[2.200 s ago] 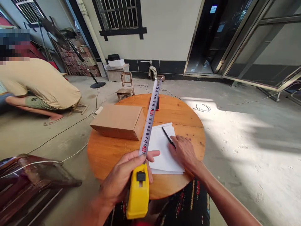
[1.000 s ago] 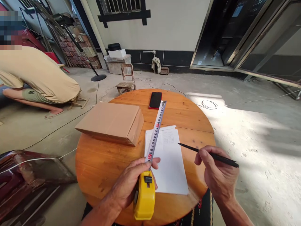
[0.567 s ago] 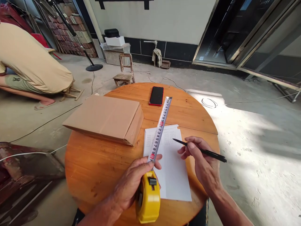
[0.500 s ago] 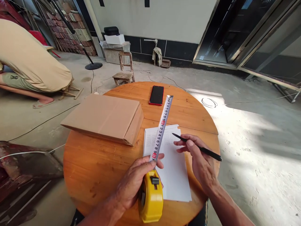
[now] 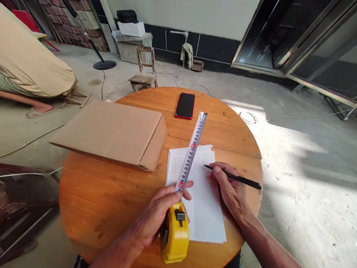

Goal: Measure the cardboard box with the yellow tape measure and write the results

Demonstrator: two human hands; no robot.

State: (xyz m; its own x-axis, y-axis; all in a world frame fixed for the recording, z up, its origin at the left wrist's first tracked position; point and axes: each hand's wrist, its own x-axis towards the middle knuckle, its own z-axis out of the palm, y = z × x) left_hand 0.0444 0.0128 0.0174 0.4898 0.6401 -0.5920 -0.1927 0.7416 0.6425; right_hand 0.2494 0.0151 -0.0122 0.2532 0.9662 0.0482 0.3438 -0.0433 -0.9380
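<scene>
My left hand [image 5: 156, 216] is closed round a yellow tape measure [image 5: 174, 234] low in the view; its white blade [image 5: 192, 149] sticks out up and to the right, with my thumb pinching it. My right hand [image 5: 230, 188] grips a black pen [image 5: 237, 178], whose tip rests on the white sheet of paper [image 5: 202, 197] on the round wooden table [image 5: 111, 193]. A closed cardboard box [image 5: 111, 132] lies on the table's left half, apart from both hands. A black phone in a red case [image 5: 185, 105] lies at the far edge.
Another person in a tan shirt [image 5: 30, 70] crouches on the floor at the left. A small wooden stool [image 5: 143, 72] stands beyond the table. Cables cross the concrete floor [image 5: 292, 156]. Dark furniture [image 5: 19, 208] sits at the lower left. Glass doors are at the back right.
My right hand picked up the pen from the paper, swung out to the right, then came back and set its tip on the sheet. The tape blade has shortened. The view tilted down.
</scene>
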